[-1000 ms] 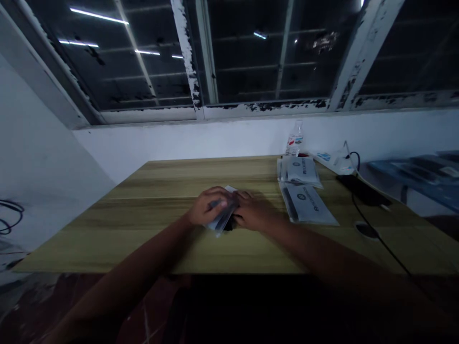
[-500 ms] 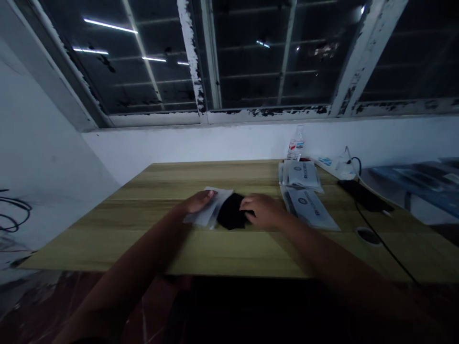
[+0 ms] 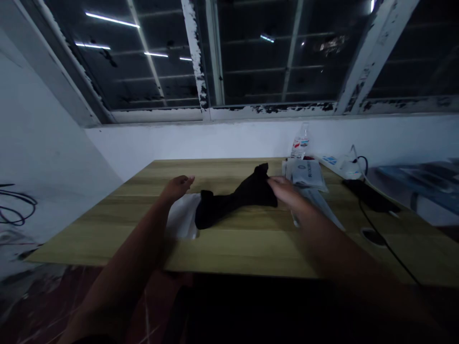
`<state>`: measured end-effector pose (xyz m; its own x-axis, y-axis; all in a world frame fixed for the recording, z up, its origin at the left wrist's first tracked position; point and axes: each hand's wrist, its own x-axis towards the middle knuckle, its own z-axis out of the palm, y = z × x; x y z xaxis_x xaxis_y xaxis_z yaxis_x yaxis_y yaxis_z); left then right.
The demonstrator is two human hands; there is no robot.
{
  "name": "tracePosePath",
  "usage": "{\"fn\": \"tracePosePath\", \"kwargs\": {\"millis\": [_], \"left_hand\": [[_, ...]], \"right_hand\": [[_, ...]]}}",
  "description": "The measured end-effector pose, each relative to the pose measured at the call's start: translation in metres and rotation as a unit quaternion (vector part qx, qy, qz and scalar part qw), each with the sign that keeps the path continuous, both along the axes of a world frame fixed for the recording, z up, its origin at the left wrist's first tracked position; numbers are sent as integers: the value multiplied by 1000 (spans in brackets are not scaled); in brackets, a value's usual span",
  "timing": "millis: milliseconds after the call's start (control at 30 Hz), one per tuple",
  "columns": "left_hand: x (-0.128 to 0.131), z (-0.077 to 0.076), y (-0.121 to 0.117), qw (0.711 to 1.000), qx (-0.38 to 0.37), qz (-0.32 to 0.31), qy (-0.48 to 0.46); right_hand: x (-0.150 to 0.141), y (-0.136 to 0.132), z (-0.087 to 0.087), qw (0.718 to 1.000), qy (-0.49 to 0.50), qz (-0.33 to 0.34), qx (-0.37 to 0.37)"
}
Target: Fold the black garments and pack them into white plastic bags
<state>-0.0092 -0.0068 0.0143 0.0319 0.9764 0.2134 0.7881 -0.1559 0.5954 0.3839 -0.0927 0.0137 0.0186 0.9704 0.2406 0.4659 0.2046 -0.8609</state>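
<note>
A black cloth piece point(image 3: 240, 196) stretches across the middle of the wooden table point(image 3: 122, 224), twisted narrow in its middle and wider at its right end. My right hand point(image 3: 285, 188) is closed on that right end; its fingertips are partly hidden by the cloth. Under the cloth's left end lies a white, translucent plastic bag point(image 3: 182, 217). Just above the bag is my left hand point(image 3: 178, 186), its thumb and fingers apart, with nothing seen in it.
Packets printed with a dark logo point(image 3: 308, 174) lie at the right, beside a clear water bottle point(image 3: 300, 142). Farther right are a white power strip point(image 3: 333, 162), a black phone-like slab point(image 3: 369, 195) with a cable, and a round hole point(image 3: 374, 236) in the tabletop.
My right hand has moved right, drawing the bunched black cloth out long. My left hand has let go of the white bag and shifted left and up. The bag now lies farther left.
</note>
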Motion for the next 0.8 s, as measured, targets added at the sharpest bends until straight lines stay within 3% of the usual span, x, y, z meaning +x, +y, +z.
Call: {"fn": "tracePosePath", "kwargs": {"millis": [100, 200, 300, 367, 433, 567, 667, 733, 800], "left_hand": [[7, 1, -4, 997, 36, -65, -23], [10, 2, -8, 983, 48, -176, -14], [6, 8, -13, 951, 12, -308, -6], [2, 14, -16, 921, -26, -388, 17], [-3, 19, -19, 901, -49, -428, 56], [-7, 21, -19, 901, -45, -422, 87], [-4, 16, -16, 902, -57, -427, 28], [3, 9, -12, 924, -28, -379, -51], [13, 0, -8, 965, 55, -221, -131]], "right_hand": [[35, -4, 10, 992, -107, -8, -65], [45, -10, 15, 970, -239, -8, -46], [33, -15, 12, 935, -345, 80, 23], [23, -16, 8, 919, -357, 162, 51], [18, -16, 4, 907, -360, 213, 56], [20, -19, 8, 908, -342, 238, 36], [22, -19, 16, 927, -281, 247, -13], [20, -15, 19, 954, -249, 164, -20], [17, -8, 19, 973, -226, -22, 47]]}}
